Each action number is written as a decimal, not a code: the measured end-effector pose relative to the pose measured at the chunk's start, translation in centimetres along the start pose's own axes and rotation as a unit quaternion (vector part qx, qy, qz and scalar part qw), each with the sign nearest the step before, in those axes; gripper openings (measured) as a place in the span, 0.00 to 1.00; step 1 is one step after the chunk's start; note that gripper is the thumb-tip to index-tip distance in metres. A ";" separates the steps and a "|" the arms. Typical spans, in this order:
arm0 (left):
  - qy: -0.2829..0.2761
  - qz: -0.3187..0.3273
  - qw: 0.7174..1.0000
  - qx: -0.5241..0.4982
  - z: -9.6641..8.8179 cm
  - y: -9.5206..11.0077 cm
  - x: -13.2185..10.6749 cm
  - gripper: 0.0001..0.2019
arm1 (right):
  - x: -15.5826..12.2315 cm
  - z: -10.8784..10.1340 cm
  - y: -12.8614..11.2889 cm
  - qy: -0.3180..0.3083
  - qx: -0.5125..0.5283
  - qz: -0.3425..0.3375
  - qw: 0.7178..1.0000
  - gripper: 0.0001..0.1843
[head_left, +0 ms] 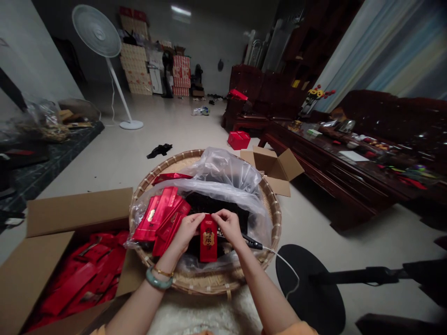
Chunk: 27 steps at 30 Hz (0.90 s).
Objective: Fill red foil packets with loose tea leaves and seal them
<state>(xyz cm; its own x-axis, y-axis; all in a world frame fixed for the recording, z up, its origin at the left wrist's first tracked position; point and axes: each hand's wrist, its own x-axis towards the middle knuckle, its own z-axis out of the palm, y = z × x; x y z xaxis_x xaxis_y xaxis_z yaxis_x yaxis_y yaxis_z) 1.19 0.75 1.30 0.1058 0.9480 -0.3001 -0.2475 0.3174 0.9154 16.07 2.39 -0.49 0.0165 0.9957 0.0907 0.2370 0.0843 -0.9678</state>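
Note:
My left hand (pixel 187 229) and my right hand (pixel 228 224) both pinch the top edge of a small red packet (pixel 208 241) with gold print, held upright over a round woven basket (pixel 268 200). Fingers of both hands are closed on the packet's upper corners. In the basket lies a clear plastic bag (pixel 223 172) holding dark loose material (pixel 209 204). Several red packets (pixel 159 217) lie stacked on the bag just left of my left hand. A green bangle and a thin bracelet sit on my left wrist.
An open cardboard box (pixel 52 242) with many red packets stands at the left. A smaller open box (pixel 275 168) lies behind the basket. A black round base with a pole (pixel 310 284) is at the right, with a white cable. A standing fan (pixel 99 35) and dark wooden furniture (pixel 349 163) are farther off.

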 end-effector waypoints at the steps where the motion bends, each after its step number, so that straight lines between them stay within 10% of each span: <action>1: 0.005 0.013 1.000 0.011 -0.1 -0.2 0.2 0.18 | 0.0 0.0 0.0 -0.004 0.002 0.003 1.000 0.15; 13: 0.109 0.081 0.984 -0.118 -1.3 -0.4 1.6 0.19 | -2.5 -0.1 1.2 -0.176 0.032 0.034 0.983 0.19; 21: 0.165 0.153 0.974 -0.028 -2.9 0.1 1.8 0.25 | 0.3 -0.4 -2.3 -0.076 0.152 0.063 0.983 0.26; 24: 0.246 0.248 0.904 0.247 -4.3 0.6 1.4 0.22 | 2.8 -0.1 -5.3 -0.045 0.218 0.042 0.974 0.34; 27: 0.261 0.227 0.757 0.555 -5.5 1.4 0.5 0.20 | 4.3 0.0 -7.0 -0.032 0.279 0.024 0.960 0.40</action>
<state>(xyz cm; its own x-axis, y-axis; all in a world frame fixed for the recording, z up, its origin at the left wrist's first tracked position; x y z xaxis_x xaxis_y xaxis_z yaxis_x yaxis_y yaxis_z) -4.41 1.81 0.94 -0.2141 0.9252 0.3132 0.8474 0.0165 0.5307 14.46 6.08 6.62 -0.0487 0.9977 0.0465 -0.3188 0.0286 -0.9474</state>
